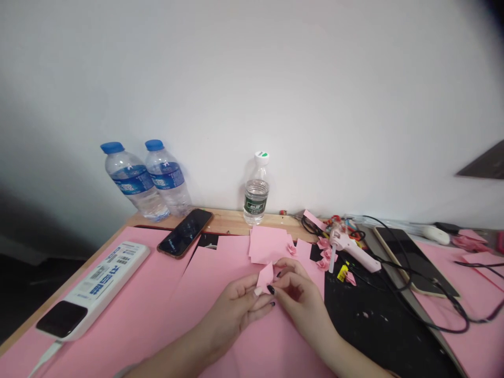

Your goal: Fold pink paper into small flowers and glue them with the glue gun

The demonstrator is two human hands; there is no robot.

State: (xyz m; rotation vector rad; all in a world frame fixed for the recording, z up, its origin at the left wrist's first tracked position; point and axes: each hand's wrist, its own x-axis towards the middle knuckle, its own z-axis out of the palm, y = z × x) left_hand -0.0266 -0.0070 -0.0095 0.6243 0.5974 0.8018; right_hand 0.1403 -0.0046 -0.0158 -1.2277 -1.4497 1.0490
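Observation:
A small folded piece of pink paper (pixel 265 278) is held up between both hands, over large pink sheets (pixel 212 278) on the table. My left hand (pixel 240 304) pinches it from the left, thumb on the near face. From the right, my right hand (pixel 297 294) grips its edge with thumb and fingers pressed together; the fingertips partly hide that edge. Just beyond the hands lies a stack of pink paper squares (pixel 269 243), with a small folded paper flower (pixel 292 249) on its right side.
A pink glue gun (pixel 350 247) lies at right among cables and more folded paper flowers (pixel 325 260). Phones (pixel 185 233) and a white power bank (pixel 94 289) rest on the table. Water bottles (pixel 256 197) stand along the wall. A tablet-like device (pixel 415 260) sits far right.

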